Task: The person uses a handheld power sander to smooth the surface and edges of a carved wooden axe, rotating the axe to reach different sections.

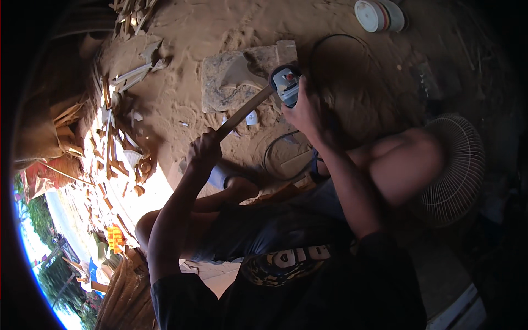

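Note:
My left hand [204, 148] is closed around the lower end of a long wooden handle [245, 114], which slants up and to the right. My right hand [306, 113] grips an angle grinder [286, 85] with a grey body and round dark rim. The grinder is at the handle's far end and hides that end. Beside it, a flared tan piece shaped like an axe head [240, 72] lies over a stone slab [212, 102]. I cannot tell whether this piece joins the handle.
A dark cable [266, 154] curves over the sandy ground. Near the slab lies a small white object [252, 117]. Wood scraps [113, 143] litter the left side. A wire fan guard [459, 170] stands at my right knee, and a white tub [377, 15] lies at the far right.

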Demonstrator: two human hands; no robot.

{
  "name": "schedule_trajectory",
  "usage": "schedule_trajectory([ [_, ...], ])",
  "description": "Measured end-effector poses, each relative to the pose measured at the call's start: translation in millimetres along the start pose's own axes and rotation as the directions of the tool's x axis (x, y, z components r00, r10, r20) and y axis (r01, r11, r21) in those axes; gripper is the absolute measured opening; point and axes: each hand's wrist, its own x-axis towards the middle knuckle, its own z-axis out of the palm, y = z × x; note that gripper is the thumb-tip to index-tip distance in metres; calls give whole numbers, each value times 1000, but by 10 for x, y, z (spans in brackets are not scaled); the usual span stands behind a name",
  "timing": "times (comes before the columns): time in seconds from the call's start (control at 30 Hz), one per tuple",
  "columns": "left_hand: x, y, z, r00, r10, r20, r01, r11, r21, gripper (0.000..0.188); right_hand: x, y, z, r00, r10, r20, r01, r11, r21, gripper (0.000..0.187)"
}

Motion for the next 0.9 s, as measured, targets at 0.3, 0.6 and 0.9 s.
schedule_trajectory([
  [0.3,175,-203,176,980,197,24,-191,971,-144,17,148,165,-115,998,35,-54,-38,998,-58,90],
  [0.6,255,-455,81,859,241,451,205,645,-736,25,39,-191,-468,993,35,-110,-30,999,46,98],
  [0.9,134,-289,-559,992,-126,-24,123,985,-121,22,-318,-534,-671,993,-43,106,42,999,13,95],
])
